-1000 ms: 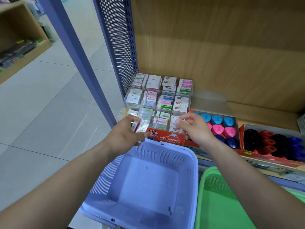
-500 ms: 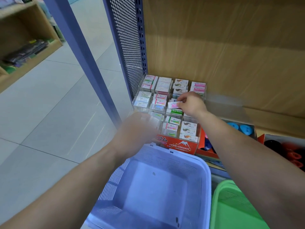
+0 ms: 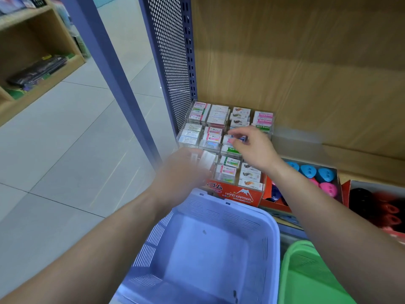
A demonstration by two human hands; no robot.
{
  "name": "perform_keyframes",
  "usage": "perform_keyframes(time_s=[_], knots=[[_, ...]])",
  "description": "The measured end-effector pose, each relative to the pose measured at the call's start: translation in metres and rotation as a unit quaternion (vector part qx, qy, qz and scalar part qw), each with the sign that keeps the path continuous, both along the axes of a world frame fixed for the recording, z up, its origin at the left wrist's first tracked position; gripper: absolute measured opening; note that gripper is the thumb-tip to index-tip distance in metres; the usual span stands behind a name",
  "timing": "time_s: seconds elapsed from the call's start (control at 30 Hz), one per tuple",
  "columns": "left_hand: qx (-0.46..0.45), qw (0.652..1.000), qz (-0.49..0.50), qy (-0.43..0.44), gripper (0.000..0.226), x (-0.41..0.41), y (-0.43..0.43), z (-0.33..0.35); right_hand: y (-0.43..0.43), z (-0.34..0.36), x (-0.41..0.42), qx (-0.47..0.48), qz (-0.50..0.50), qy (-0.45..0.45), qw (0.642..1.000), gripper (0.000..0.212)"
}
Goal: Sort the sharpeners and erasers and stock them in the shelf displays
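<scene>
At the bottom centre of the frame we are looking into a purple basket (image 3: 270, 238), with a green basket (image 3: 306, 273) at lower right. Just above, at centre, our blurred left hand (image 3: 182, 174) is gripping pale erasers (image 3: 206, 160). Beyond it, our right hand (image 3: 255, 150) is pinching a pink-and-blue eraser (image 3: 236, 139) over the middle row of the clear eraser display (image 3: 238, 194). Sharpeners (image 3: 306, 170) are sitting in red boxes (image 3: 276, 204) at right.

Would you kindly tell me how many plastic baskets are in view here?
2. A lavender basket sits centre, in front of the eraser display; a green basket stands right of it, cut off by the frame. None looks hidden.
</scene>
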State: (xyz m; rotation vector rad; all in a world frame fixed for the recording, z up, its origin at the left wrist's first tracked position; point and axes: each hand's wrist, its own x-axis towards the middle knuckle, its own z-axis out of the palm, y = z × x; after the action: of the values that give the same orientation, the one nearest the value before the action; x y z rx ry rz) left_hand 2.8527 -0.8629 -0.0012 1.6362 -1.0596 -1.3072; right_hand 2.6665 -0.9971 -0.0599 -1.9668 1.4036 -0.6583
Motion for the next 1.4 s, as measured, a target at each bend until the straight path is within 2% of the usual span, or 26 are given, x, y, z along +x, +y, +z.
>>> perform_keyframes(time_s=[0.1,0.17,0.27,0.4,0.47,0.67,0.83,1.03,1.23,1.4], knots=[[-0.006,1.000,-0.001,-0.001,0.032,-0.002,0.000,0.000,0.047,0.031,0.009,0.140,0.078,-0.169,0.972,0.018],[-0.010,1.000,-0.012,-0.002,0.031,-0.004,0.000,0.001,0.062,0.037,0.014,0.160,0.099,-0.197,0.962,0.012],[-0.016,0.999,-0.029,-0.008,0.028,-0.006,0.001,0.001,0.067,0.037,0.014,0.160,0.083,-0.203,0.962,0.014],[-0.021,0.999,-0.006,0.029,0.029,-0.005,0.001,0.001,0.070,0.037,0.001,0.259,0.023,-0.341,0.904,0.017],[-0.023,0.998,0.004,0.054,0.029,-0.005,0.001,0.002,0.072,0.035,-0.006,0.262,0.019,-0.366,0.893,0.019],[-0.009,0.999,-0.001,0.034,0.028,-0.008,0.002,0.002,0.083,0.030,-0.018,0.214,0.029,-0.275,0.937,0.014],[0.020,0.996,-0.039,-0.076,0.031,-0.005,0.005,-0.003,0.086,0.005,-0.037,0.244,-0.059,-0.258,0.933,0.010],[0.024,0.994,-0.074,-0.082,0.026,-0.006,0.005,-0.008,0.083,-0.019,-0.068,0.240,-0.120,-0.221,0.938,0.009],[0.023,0.992,-0.072,-0.100,0.040,0.000,-0.002,-0.014,0.072,-0.022,-0.083,0.222,-0.133,-0.250,0.933,0.017],[0.035,0.985,-0.045,-0.162,0.021,0.015,0.006,-0.022,0.056,-0.014,-0.062,0.229,-0.114,-0.266,0.929,0.021]])
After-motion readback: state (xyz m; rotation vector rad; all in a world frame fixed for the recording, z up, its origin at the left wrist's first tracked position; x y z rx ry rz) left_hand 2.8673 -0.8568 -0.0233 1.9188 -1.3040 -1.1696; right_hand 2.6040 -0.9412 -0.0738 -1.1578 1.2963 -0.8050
